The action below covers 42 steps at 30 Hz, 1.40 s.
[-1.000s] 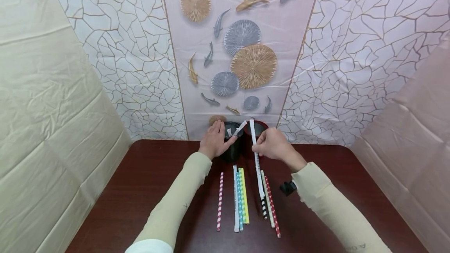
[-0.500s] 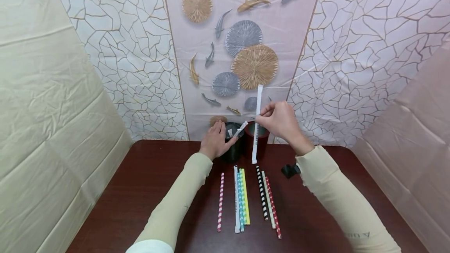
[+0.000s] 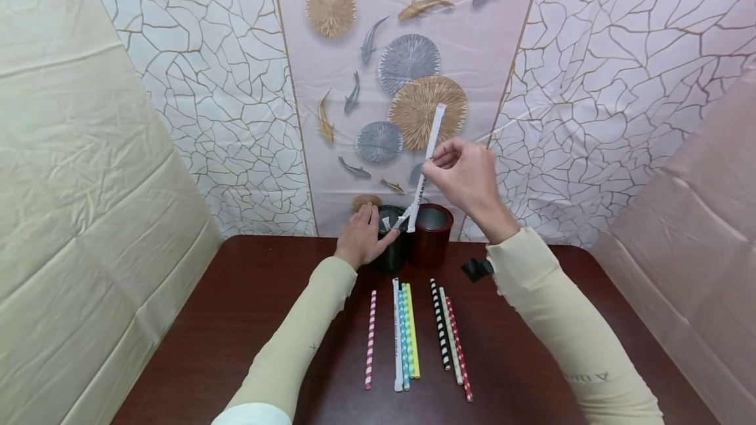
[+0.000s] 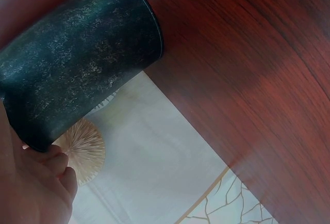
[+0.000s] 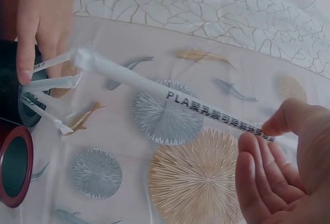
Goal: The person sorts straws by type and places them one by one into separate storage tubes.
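My right hand point(image 3: 468, 179) pinches a white paper-wrapped straw point(image 3: 436, 128) between thumb and fingers. Dark print runs along its wrapper, and the straw tilts with its lower end near the rim of the black cup point(image 3: 391, 258). My left hand point(image 3: 357, 236) holds that cup at its rim, with the thumb lying across the near side. In the right wrist view, several wrapped straws point(image 5: 54, 83) stick out of the black cup's mouth. A dark red cup point(image 3: 429, 249) stands to its right, its mouth showing no straws.
On the brown table point(image 3: 283, 320) lie a pink-striped straw point(image 3: 370, 340), another wrapped straw point(image 3: 398, 340) beside blue and yellow straws point(image 3: 411, 330), and a group with a black-striped straw point(image 3: 440, 324) and a red dotted straw point(image 3: 459, 349). A patterned cloth point(image 3: 378, 84) hangs behind the cups.
My right hand has lifted the wrapped straw up off the black-striped straw and carried it up and left, tilting its lower end toward the black cup. The left hand stays put.
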Available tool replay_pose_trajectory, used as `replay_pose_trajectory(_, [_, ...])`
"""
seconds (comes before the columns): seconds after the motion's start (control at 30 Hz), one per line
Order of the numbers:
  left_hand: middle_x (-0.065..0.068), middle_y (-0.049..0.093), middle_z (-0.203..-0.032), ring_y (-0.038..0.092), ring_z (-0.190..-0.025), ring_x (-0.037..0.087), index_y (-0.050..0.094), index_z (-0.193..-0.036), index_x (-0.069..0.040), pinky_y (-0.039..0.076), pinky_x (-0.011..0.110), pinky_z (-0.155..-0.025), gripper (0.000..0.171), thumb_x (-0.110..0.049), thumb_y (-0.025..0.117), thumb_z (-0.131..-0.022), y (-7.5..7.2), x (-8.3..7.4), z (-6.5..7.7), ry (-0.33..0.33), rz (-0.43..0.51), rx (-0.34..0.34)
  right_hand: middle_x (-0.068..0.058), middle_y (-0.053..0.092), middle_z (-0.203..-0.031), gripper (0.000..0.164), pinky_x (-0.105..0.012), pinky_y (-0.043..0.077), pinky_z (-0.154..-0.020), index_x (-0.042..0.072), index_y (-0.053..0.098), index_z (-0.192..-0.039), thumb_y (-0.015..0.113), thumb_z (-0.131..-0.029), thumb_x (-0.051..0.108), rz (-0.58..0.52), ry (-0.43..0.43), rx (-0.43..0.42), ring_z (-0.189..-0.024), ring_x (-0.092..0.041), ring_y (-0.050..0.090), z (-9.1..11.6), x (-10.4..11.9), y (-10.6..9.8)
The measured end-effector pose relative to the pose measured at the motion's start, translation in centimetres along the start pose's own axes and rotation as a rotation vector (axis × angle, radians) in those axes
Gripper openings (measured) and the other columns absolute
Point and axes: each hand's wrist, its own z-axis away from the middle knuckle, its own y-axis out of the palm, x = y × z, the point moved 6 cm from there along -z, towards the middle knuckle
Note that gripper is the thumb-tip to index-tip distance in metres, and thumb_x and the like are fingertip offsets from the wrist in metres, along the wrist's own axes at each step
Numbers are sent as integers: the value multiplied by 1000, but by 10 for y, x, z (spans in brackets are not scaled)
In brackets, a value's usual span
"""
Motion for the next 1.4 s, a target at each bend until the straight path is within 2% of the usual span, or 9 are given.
replay_pose_trajectory(0.1, [15, 12, -179, 12, -167, 27, 13, -169, -2, 17, 37, -136, 95, -74, 23, -106, 1, 1, 0, 1, -4, 0, -14, 79, -83, 11, -9, 48, -64, 4, 75, -90, 76, -84, 13, -32, -27, -45, -71, -22, 74, -3, 4, 1])
replay_pose_trajectory(0.23, [14, 12, -179, 12, -167, 27, 13, -169, -2, 18, 37, -136, 95, -73, 23, -107, 1, 1, 0, 3, 1, -5, -15, 78, -82, 10, -8, 50, -64, 2, 75, -90, 76, -85, 10, -81, -67, -106, -68, -14, 70, -7, 7, 4])
replay_pose_trajectory(0.4, [15, 13, -179, 13, -167, 27, 14, -169, -2, 18, 37, -135, 95, -73, 24, -107, 1, 2, 2, 5, 14, -13, -16, 77, -83, 10, -8, 53, -66, 0, 73, -91, 75, -85, 8, -150, -88, -144, -68, -7, 67, -9, 1, 13])
replay_pose_trajectory(0.63, [15, 13, -179, 14, -167, 27, 15, -169, -2, 18, 38, -135, 95, -73, 25, -107, 2, 4, 0, 0, 26, -17, -15, 78, -83, 11, -7, 53, -66, -1, 73, -92, 75, -87, 9, -178, -119, -192, -70, -18, 72, -8, -15, 33])
replay_pose_trajectory(0.83, [15, 15, -178, 15, -167, 27, 16, -169, -2, 19, 38, -135, 95, -73, 26, -107, 1, 4, 0, 2, 18, -25, -16, 79, -85, 11, -13, 57, -69, -2, 72, -94, 74, -89, 7, -235, -106, -181, -75, -25, 74, -3, -32, 54])
replay_pose_trajectory(1.03, [15, 16, -178, 17, -166, 27, 18, -168, -2, 21, 39, -135, 95, -74, 26, -106, -2, 3, 4, 2, 30, -47, -17, 79, -86, 11, -36, 65, -71, -3, 72, -95, 75, -88, 6, -226, -99, -177, -76, -28, 76, 5, -47, 76])
replay_pose_trajectory(1.1, [15, 17, -178, 18, -166, 27, 18, -168, -2, 22, 39, -135, 95, -74, 26, -106, -3, 2, 5, 0, 33, -50, -16, 79, -87, 12, -40, 65, -73, -3, 72, -96, 75, -89, 6, -210, -90, -165, -77, -28, 77, 7, -52, 84])
replay_pose_trajectory(1.23, [15, 16, -178, 17, -166, 27, 17, -169, -2, 21, 39, -135, 95, -74, 24, -106, -2, 1, 4, -1, 33, -47, -17, 80, -93, 16, -41, 66, -79, -2, 73, -102, 78, -92, 10, -178, -55, -120, -84, -29, 79, 12, -61, 96])
replay_pose_trajectory(1.4, [15, 16, -178, 16, -166, 28, 17, -169, -2, 21, 39, -135, 95, -74, 23, -106, -2, 1, 2, 6, 28, -43, -19, 80, -100, 26, -43, 66, -85, -4, 73, -110, 82, -92, 13, -179, -31, -104, -92, -33, 79, 15, -64, 96])
